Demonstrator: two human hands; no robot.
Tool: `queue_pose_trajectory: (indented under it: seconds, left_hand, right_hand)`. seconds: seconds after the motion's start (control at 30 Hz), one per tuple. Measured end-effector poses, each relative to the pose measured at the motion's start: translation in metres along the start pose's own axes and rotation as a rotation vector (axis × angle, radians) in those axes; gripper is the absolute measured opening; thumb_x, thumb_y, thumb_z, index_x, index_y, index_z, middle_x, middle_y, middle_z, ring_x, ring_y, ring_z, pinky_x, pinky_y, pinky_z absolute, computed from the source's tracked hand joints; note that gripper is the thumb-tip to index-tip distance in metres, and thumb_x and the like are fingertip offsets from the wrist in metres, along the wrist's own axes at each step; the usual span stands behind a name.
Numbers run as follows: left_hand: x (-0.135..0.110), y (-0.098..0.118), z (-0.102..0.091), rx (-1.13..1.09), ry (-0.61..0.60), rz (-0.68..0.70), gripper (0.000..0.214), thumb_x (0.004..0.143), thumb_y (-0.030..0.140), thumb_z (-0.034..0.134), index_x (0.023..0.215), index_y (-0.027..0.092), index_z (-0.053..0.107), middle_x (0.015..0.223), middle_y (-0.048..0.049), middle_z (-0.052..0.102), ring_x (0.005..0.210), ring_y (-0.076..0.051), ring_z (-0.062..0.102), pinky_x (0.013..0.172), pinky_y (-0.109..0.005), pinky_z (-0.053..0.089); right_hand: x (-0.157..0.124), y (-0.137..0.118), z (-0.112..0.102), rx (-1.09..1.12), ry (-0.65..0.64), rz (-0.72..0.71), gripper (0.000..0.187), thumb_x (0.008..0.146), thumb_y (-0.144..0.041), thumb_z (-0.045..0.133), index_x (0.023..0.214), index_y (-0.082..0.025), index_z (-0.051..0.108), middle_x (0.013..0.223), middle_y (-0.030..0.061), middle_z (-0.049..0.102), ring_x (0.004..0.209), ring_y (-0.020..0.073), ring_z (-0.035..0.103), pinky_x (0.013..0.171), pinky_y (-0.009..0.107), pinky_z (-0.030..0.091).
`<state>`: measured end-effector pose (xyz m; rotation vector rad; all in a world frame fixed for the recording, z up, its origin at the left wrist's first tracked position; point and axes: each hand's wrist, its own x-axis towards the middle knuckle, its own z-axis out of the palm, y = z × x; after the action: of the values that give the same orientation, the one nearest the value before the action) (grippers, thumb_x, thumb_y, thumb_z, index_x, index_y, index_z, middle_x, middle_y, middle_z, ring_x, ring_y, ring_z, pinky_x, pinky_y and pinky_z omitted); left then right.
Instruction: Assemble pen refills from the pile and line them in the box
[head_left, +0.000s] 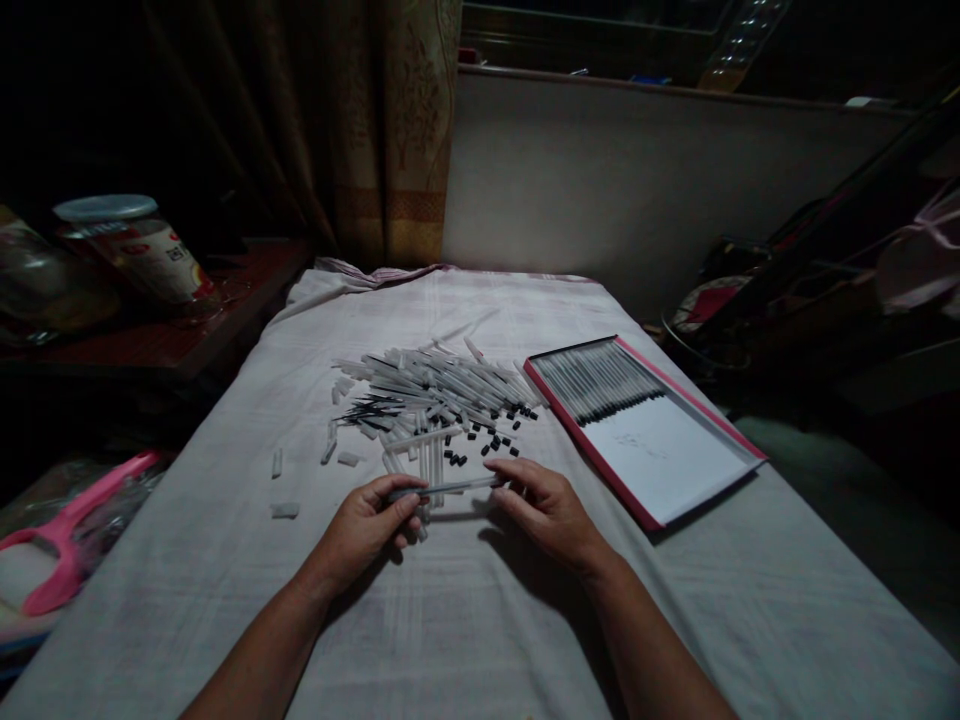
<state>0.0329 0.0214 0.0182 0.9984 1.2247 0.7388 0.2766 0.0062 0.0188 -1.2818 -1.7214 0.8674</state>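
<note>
A slim translucent pen (461, 486) is held level above the cloth between my two hands. My left hand (379, 515) is closed round its left end, and the fingers of my right hand (547, 508) pinch its right end, which looks dark. Just beyond lies a heap of clear pen barrels and dark refills (435, 385). Small black plugs (491, 440) are scattered on the heap's near right side. Several clear barrels (431, 460) lie close behind the pen. To the right, a shallow red-edged box (645, 500) holds a row of assembled-looking pens (600, 378) at its far end.
A pale checked cloth (420, 640) covers the table. Short clear pieces (285, 510) lie left of the heap. Beyond the left edge are a lidded jar (142, 250) on a dark red surface and a pink-handled object (67, 530). A curtain (397, 130) and wall (570, 180) stand behind.
</note>
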Motion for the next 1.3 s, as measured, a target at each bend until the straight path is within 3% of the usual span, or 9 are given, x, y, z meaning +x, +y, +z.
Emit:
queue_pose_trajectory:
  seconds: [0.1,0.17,0.23,0.33,0.4,0.53,1.07,1.17,1.3]
  left_hand:
    - [-0.001,0.001,0.000,-0.035,0.003,0.016,0.058,0.068,0.045,0.076,0.118,0.018,0.060,0.068,-0.0004,0.066,0.050,-0.011,0.059,0.040,-0.017,0.043]
    - [-0.001,0.001,0.000,-0.085,0.031,0.045,0.071,0.069,0.043,0.076,0.132,0.025,0.049,0.086,-0.0023,0.067,0.059,-0.013,0.063,0.040,-0.017,0.045]
    - [0.000,0.002,-0.001,-0.109,0.047,0.071,0.079,0.069,0.042,0.076,0.138,0.029,0.041,0.100,-0.0046,0.065,0.068,-0.015,0.066,0.041,-0.018,0.047]
    - [0.001,0.002,-0.001,-0.098,0.024,0.077,0.075,0.070,0.043,0.075,0.136,0.028,0.043,0.101,-0.0049,0.063,0.070,-0.015,0.066,0.041,-0.018,0.049]
    - [0.002,0.002,-0.001,-0.096,0.008,0.068,0.069,0.070,0.044,0.075,0.131,0.026,0.048,0.100,-0.0044,0.063,0.066,-0.013,0.065,0.041,-0.018,0.048]
    - [0.001,0.001,-0.001,-0.079,0.005,0.049,0.064,0.067,0.048,0.077,0.122,0.021,0.056,0.097,-0.0048,0.064,0.057,-0.011,0.061,0.037,-0.019,0.047]
    - [0.002,-0.001,-0.002,-0.103,-0.007,0.034,0.065,0.065,0.052,0.078,0.118,0.019,0.058,0.091,-0.0032,0.066,0.044,-0.006,0.053,0.035,-0.020,0.046]
    - [0.000,0.000,0.000,-0.125,0.000,0.036,0.063,0.066,0.051,0.078,0.117,0.019,0.059,0.089,-0.0030,0.066,0.043,-0.006,0.053,0.035,-0.019,0.045]
    - [-0.004,0.006,-0.002,-0.122,0.098,0.098,0.056,0.064,0.051,0.079,0.107,0.017,0.065,0.086,-0.0042,0.069,0.050,-0.010,0.059,0.042,-0.021,0.047]
  right_hand:
    - [0.006,-0.008,-0.010,-0.141,-0.075,-0.079,0.019,0.087,-0.027,0.059,0.095,-0.022,0.075,0.086,0.0060,0.074,0.078,0.0177,0.068,0.073,0.030,0.051]
    - [0.013,-0.007,-0.026,-0.200,0.010,-0.054,0.020,0.086,-0.031,0.058,0.092,-0.022,0.076,0.085,0.0063,0.075,0.078,0.0190,0.068,0.072,0.030,0.051]
    - [0.022,-0.001,-0.050,-0.234,0.236,0.027,0.026,0.085,-0.036,0.057,0.093,-0.020,0.075,0.086,0.0075,0.076,0.076,0.0207,0.069,0.071,0.031,0.051]
    - [0.039,0.019,-0.089,-0.409,0.642,0.240,0.035,0.084,-0.042,0.054,0.092,-0.017,0.076,0.083,0.0091,0.076,0.076,0.0233,0.069,0.070,0.032,0.049]
    - [0.051,0.035,-0.108,-0.560,0.717,0.415,0.034,0.082,-0.039,0.053,0.090,-0.016,0.078,0.080,0.0098,0.076,0.077,0.0246,0.069,0.067,0.031,0.047]
    - [0.066,0.057,-0.117,-0.758,0.644,0.587,0.036,0.083,-0.040,0.051,0.092,-0.019,0.079,0.087,0.0111,0.077,0.078,0.0257,0.068,0.060,0.030,0.042]
    - [0.064,0.051,-0.098,-0.907,0.406,0.619,0.036,0.085,-0.041,0.049,0.098,-0.025,0.079,0.094,0.0112,0.076,0.082,0.0267,0.068,0.061,0.032,0.043]
    - [0.064,0.044,-0.098,-0.927,0.420,0.578,0.036,0.087,-0.037,0.048,0.099,-0.023,0.078,0.097,0.0128,0.075,0.084,0.0272,0.068,0.064,0.032,0.043]
    - [0.062,0.031,-0.083,-0.869,0.487,0.361,0.033,0.087,-0.031,0.048,0.098,-0.021,0.077,0.099,0.0113,0.073,0.089,0.0247,0.066,0.070,0.031,0.046]
